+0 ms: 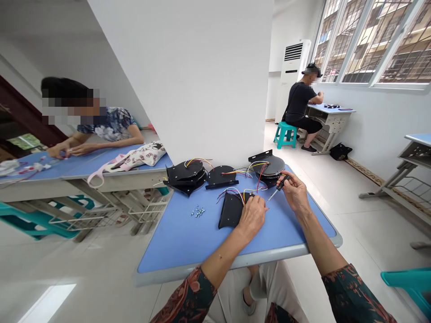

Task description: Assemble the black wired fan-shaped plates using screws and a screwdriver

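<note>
A flat black plate [230,209] with coloured wires lies on the blue desk [188,242]. My left hand [252,215] rests on its right edge with the fingers closed on it. My right hand [295,192] is closed round a small screwdriver [278,188], whose tip points down toward the plate. Stacks of black round parts with wires sit behind: one stack [186,175] at the left, a half-round piece [221,176] in the middle, another stack [269,167] close to my right hand. A little heap of screws [198,211] lies left of the plate.
A white pillar [188,80] stands behind the desk. A person works at the blue table [67,166] on the left, beside a patterned bag [141,154]. Another person sits at a far desk [332,110] by the windows. Teal stools and a desk frame [404,179] stand around.
</note>
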Demonstrator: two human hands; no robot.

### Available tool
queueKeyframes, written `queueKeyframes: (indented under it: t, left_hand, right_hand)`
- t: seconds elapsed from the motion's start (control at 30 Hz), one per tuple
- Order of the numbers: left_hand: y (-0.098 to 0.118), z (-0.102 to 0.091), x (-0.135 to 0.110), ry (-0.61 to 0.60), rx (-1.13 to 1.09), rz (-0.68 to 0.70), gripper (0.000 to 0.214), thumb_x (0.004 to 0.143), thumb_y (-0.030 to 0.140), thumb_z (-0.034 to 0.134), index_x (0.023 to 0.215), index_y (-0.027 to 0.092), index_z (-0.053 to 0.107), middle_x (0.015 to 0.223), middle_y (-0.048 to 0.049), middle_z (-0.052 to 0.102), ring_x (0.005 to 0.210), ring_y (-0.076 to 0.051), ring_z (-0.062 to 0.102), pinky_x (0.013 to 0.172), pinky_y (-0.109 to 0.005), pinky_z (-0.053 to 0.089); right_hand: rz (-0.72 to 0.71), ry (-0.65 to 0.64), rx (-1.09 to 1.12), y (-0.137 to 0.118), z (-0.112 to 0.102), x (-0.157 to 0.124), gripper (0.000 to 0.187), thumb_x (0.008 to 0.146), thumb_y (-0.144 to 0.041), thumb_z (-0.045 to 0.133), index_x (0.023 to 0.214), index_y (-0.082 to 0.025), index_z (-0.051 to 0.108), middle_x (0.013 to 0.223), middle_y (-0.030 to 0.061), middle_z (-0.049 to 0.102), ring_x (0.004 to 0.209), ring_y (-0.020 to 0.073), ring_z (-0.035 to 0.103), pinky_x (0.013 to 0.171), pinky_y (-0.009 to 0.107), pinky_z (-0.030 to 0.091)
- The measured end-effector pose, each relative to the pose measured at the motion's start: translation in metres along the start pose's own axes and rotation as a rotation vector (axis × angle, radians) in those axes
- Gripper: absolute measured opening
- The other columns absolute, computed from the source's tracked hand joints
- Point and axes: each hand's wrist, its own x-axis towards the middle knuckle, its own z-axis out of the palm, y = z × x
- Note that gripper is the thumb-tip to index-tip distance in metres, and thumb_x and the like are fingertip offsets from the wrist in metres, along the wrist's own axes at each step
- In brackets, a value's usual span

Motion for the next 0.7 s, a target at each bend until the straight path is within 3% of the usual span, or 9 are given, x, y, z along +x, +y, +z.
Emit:
queueKeyframes:
  t: [0.2,0.33,0.43,0.57,0.7]
  left_hand:
    - [0.009,0.001,0.001,0.010,0.044,-0.045,0.008,0.099,0.019,0.058,0.098,0.014,0.064,0.101,-0.0134,0.068,0.092,-0.026,0.065,0.078,-0.035,0.050]
    - [-0.004,-0.018,-0.006,0.106,0.054,-0.033,0.009,0.101,0.020,0.056,0.099,0.017,0.063,0.098,-0.0086,0.069,0.093,-0.023,0.066,0.084,-0.033,0.052]
    - [-0.039,-0.048,-0.022,0.201,0.056,-0.099,0.009,0.100,0.018,0.055,0.098,0.017,0.064,0.096,-0.0073,0.069,0.092,-0.022,0.066,0.086,-0.033,0.053]
    - [-0.113,-0.086,-0.058,0.279,0.154,-0.306,0.013,0.098,0.013,0.055,0.092,0.017,0.066,0.093,-0.0089,0.070,0.092,-0.024,0.066,0.085,-0.036,0.052]
    - [-0.166,-0.093,-0.088,0.202,0.213,-0.397,0.013,0.095,0.013,0.059,0.085,0.016,0.066,0.090,-0.0090,0.070,0.090,-0.024,0.065,0.082,-0.035,0.052]
  right_hand:
    - [0.012,-0.031,0.040,0.002,-0.002,0.003,0.030,0.080,-0.030,0.078,0.109,-0.026,0.074,0.090,0.0020,0.070,0.079,0.0168,0.070,0.083,0.039,0.061]
    - [0.039,-0.013,0.100,0.004,-0.004,0.005,0.032,0.076,-0.029,0.082,0.107,-0.024,0.077,0.089,0.0020,0.071,0.078,0.0159,0.069,0.080,0.035,0.061]
    - [0.065,-0.027,0.117,0.006,-0.005,0.006,0.034,0.075,-0.028,0.083,0.108,-0.024,0.077,0.089,0.0021,0.071,0.079,0.0158,0.070,0.080,0.033,0.061]
    - [0.074,-0.048,0.103,0.005,-0.004,0.004,0.034,0.075,-0.028,0.084,0.109,-0.024,0.078,0.089,0.0024,0.071,0.079,0.0165,0.070,0.078,0.033,0.061]
    - [0.057,-0.047,0.084,0.003,-0.001,0.003,0.034,0.074,-0.028,0.084,0.107,-0.025,0.078,0.089,0.0032,0.071,0.077,0.0172,0.069,0.074,0.034,0.061]
